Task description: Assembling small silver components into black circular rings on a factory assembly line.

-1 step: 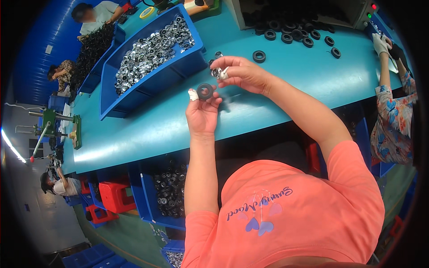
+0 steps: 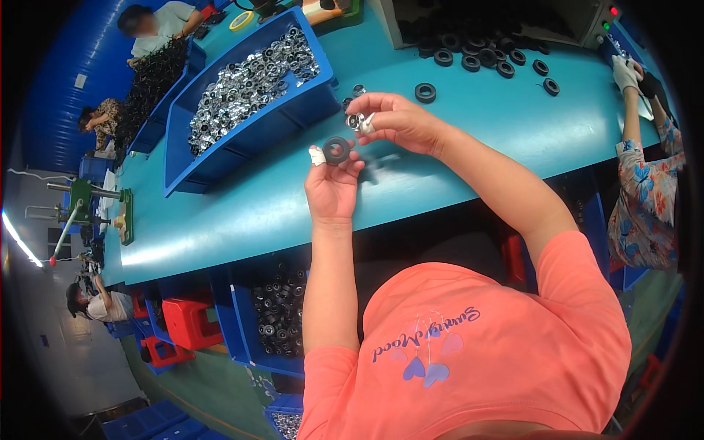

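My left hand (image 2: 334, 192) is raised above the table's near side, palm up, its fingertips closed around a thick black ring (image 2: 328, 149). Just beyond it, to the right, my right hand (image 2: 407, 126) pinches a small round silver metal part (image 2: 355, 122) with a dark centre. White wrapping covers the left thumb tip and a right fingertip. A narrow gap separates the ring from the metal part. Behind my right fingers, another small silver part (image 2: 358, 89) lies on the table. Beyond that hand, a loose black ring (image 2: 425, 92) lies flat.
A blue bin (image 2: 253, 128) full of silver parts stands on the turquoise table (image 2: 242, 227), left of my hands. Black rings (image 2: 505, 69) are heaped at the far right. A green hand press (image 2: 82, 199) stands at the left end. Co-workers sit around; one's gloved hand (image 2: 625, 75) is at right.
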Available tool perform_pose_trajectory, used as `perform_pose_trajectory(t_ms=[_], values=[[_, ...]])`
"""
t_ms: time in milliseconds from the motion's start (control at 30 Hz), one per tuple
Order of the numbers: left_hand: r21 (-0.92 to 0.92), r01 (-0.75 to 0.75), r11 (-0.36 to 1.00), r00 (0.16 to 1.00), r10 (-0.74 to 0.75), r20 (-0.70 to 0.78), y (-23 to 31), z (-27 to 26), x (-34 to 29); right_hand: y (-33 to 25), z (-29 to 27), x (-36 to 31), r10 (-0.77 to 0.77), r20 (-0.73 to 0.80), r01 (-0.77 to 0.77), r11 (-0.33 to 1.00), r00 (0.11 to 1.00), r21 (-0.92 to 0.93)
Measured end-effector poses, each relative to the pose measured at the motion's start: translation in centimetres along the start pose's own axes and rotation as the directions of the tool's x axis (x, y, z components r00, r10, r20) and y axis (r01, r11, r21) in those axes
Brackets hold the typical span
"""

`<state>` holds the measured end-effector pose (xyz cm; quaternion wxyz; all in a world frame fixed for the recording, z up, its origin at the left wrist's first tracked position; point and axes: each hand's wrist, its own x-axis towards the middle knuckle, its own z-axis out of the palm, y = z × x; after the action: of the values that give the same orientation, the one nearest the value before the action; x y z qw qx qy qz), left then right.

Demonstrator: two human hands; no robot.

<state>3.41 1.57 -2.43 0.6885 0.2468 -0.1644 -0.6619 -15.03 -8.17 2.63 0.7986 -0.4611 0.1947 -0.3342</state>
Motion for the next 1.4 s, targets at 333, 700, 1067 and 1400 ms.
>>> perform_pose_trajectory(t_ms=[333, 700, 1067, 1400], values=[[-0.008, -0.018, 1.000, 1.000, 0.018, 0.000, -0.3, 0.8, 0.0, 0.7, 2.0, -0.6, -0.330, 0.091, 0.323, 0.769, 0.940, -0.552], [0.082, -0.064, 0.995, 0.998, 0.066, -0.024, -0.6, 0.3, 0.3, 2.0, 1.4, -0.3, -0.368, 0.133, 0.354, 0.641, 0.920, -0.681], [0.201, -0.129, 0.971, 0.992, 0.129, 0.012, -0.8, 1.6, -0.1, 1.7, 1.9, -0.7, -0.422, 0.116, 0.376, 0.610, 0.899, -0.698], [0.257, -0.170, 0.951, 0.980, 0.190, -0.058, -0.9, 2.4, -0.3, 1.8, 2.0, -1.0, -0.529, 0.214, 0.461, 0.392, 0.821, -0.796]])
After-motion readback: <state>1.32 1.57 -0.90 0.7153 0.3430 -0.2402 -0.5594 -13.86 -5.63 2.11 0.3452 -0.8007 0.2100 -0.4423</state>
